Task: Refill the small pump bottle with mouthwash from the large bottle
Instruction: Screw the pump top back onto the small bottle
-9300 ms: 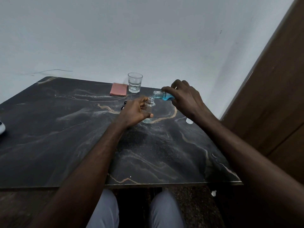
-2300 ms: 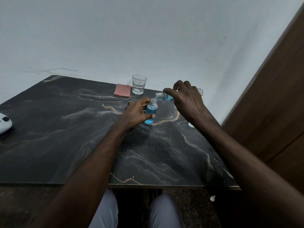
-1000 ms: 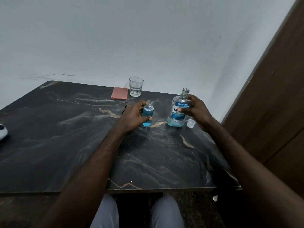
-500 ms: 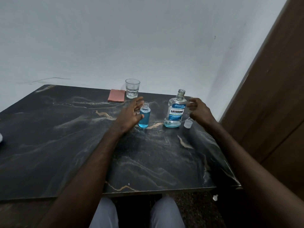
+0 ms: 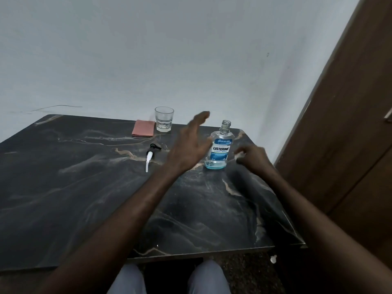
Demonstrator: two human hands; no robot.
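Pump head [image 5: 151, 153] lies on surface [image 5: 84, 187], tube pointing toward the person, just left of the open, spread left hand [image 5: 191, 149]. Right hand [image 5: 253, 155] curls beside the uncapped Listerine bottle [image 5: 219, 149], its grip unclear. Small bottle not visible.

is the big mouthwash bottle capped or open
Open. The large bottle stands upright on the table, its threaded neck bare, no cap on it.

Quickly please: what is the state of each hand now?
Left hand: open, fingers straight.
Right hand: fingers curled, blurred; grip cannot be told.
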